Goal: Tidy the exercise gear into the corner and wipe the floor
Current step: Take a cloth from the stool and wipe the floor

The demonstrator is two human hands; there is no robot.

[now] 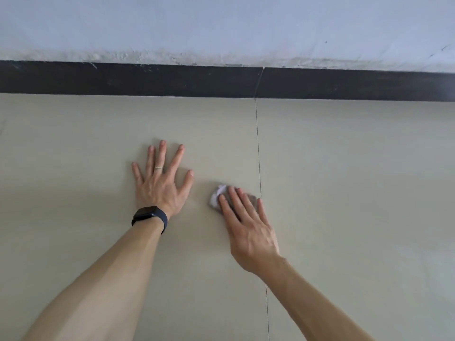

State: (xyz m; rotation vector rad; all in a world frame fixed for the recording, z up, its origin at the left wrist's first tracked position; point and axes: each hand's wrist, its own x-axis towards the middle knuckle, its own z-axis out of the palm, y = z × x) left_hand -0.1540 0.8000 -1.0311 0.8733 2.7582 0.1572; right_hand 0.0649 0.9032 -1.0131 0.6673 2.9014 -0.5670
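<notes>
Looking down at a floor of large pale beige tiles, smooth and faintly glossy. One thin grout line runs from the wall toward the camera, passing just right of the hands. At the far edge a dark, nearly black skirting band meets the floor; it has one vertical joint that lines up roughly with the grout line. Above it, a pale blue-grey wall, scuffed and chipped along its lower edge where it meets the band.

Left hand: palm flat on the tile, fingers spread wide, holding nothing. One thin ring on a finger. One dark wristband with a black face on the wrist.

Right hand: palm down, fingers extended and close together, pressing one small crumpled cloth against the floor. The cloth is pale, whitish-lilac; only its left edge and a darker bit near the fingertips show, the rest is hidden under the fingers. It lies just left of the grout line and near the left hand, not touching it.

Count: two bare forearms, two hands, one cloth, one ring, one wristband. Nothing lies on the tiles between the hands and the skirting. Slight motion blur around the right hand.
</notes>
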